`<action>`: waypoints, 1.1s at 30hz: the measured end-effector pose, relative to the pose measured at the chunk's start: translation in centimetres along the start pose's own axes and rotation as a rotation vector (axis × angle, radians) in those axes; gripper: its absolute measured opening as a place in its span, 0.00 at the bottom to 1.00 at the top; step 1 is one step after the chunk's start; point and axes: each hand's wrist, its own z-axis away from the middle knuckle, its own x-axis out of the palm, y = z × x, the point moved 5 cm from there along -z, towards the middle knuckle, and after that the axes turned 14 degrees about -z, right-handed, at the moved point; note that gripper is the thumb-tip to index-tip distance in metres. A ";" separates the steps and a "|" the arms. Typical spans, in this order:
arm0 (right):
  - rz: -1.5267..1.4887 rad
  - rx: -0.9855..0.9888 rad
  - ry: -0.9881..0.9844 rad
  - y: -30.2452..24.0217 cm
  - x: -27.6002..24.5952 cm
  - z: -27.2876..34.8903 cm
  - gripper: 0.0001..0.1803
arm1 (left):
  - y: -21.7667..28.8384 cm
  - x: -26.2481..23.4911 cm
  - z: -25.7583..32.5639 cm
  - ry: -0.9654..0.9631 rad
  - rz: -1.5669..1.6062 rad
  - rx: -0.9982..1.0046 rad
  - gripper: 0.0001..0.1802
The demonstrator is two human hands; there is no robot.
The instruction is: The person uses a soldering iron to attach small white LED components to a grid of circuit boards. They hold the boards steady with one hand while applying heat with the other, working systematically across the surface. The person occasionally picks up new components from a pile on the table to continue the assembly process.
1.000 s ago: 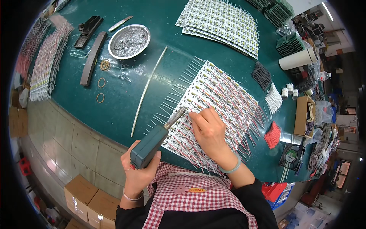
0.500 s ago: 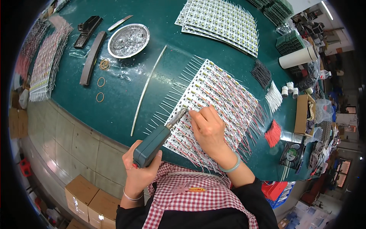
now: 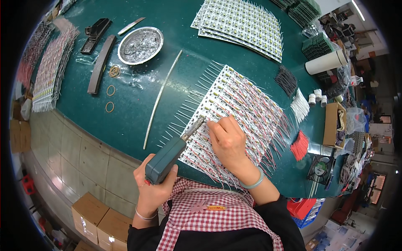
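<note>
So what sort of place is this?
Probably an electronics workshop: the left hand holds what looks like a soldering tool at wired circuit boards, with stacked boards and a bunch of red wires nearby.

Head-worn fisheye, left one of pair, looking steeply down past wearer's red checkered apron (image 3: 222, 217) at lower centre. Left hand (image 3: 153, 182) and right hand (image 3: 228, 142) near, around mid-frame. Green tabletop's (image 3: 125, 121) edges bow toward frame's rim; tiled floor (image 3: 90, 152) lower left, tube light (image 3: 358, 10) far off, upper right.
</note>
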 end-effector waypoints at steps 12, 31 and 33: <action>0.006 -0.008 0.011 -0.1 0.1 0.0 0.10 | -0.2 0.1 0.5 -0.006 0.111 -0.167 0.08; -0.012 -0.023 0.036 -1.4 -1.0 -0.3 0.07 | -2.3 -1.0 2.0 0.114 0.028 -0.070 0.15; -0.012 -0.029 0.006 -1.6 -0.6 -0.1 0.07 | -1.9 -1.2 1.8 0.077 0.005 -0.050 0.16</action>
